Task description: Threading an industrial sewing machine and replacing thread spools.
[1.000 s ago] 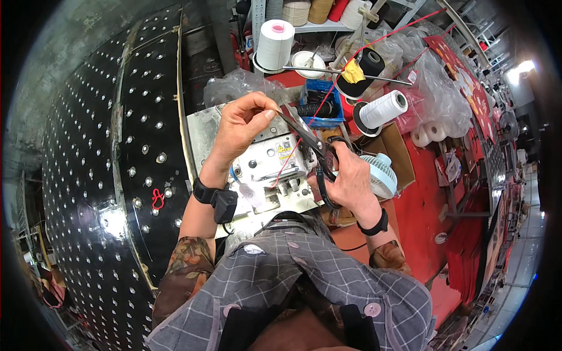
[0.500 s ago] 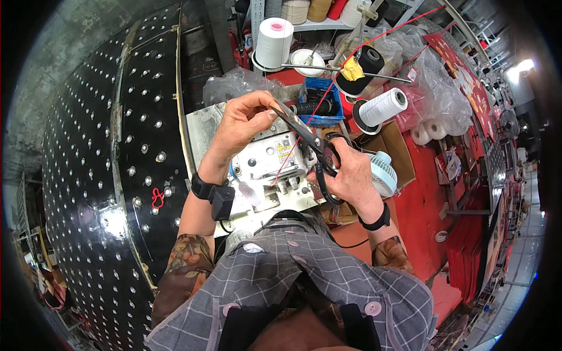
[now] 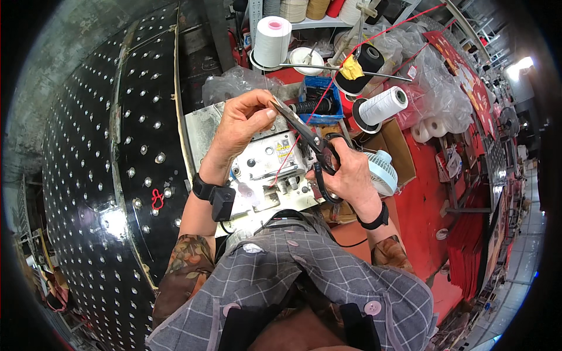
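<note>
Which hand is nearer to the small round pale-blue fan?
Right. The right hand, holding black-handled scissors, is just beside the small round pale-blue fan; the left hand is farther, across the sewing machine.

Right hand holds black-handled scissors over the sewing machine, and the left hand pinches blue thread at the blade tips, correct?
Not quite: the thread is red, not blue. The head view shows the right hand holding the scissors over the sewing machine, left hand pinching at the tips.

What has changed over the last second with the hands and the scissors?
Very little. The right hand keeps its grip on the black scissors, blades pointing at the left hand's pinched fingertips, both barely shifted. The red thread, sewing machine and spools stayed put.
</note>
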The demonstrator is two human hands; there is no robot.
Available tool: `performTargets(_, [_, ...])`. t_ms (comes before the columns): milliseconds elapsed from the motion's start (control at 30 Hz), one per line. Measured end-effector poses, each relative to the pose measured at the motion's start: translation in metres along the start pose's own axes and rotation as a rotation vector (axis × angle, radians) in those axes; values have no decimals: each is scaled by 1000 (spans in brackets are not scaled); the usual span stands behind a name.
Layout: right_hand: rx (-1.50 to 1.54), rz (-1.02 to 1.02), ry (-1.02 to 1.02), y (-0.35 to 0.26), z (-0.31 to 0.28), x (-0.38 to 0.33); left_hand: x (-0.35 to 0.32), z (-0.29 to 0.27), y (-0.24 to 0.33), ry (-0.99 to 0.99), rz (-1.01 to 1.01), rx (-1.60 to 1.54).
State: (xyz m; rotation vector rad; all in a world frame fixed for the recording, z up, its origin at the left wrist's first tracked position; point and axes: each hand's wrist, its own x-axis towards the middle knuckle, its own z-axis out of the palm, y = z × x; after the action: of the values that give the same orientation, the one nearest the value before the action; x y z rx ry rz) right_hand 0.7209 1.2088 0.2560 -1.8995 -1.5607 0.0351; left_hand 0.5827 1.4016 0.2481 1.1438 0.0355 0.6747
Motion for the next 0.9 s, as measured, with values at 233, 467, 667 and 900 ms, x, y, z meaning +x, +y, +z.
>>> performTargets(233, [69, 34, 8, 6, 6, -5, 3, -2, -2, -12, 25, 36])
performTargets(467, [253, -1, 35, 19, 13, -58, 1, -19, -5, 107, 182, 315])
performTargets(667, [697, 792, -22, 30, 50, -154, -4, -62, -10, 259, 156, 508])
performTargets(900, [731, 1074, -58, 92, 94, -161, -3, -83, -37, 341, 24, 484])
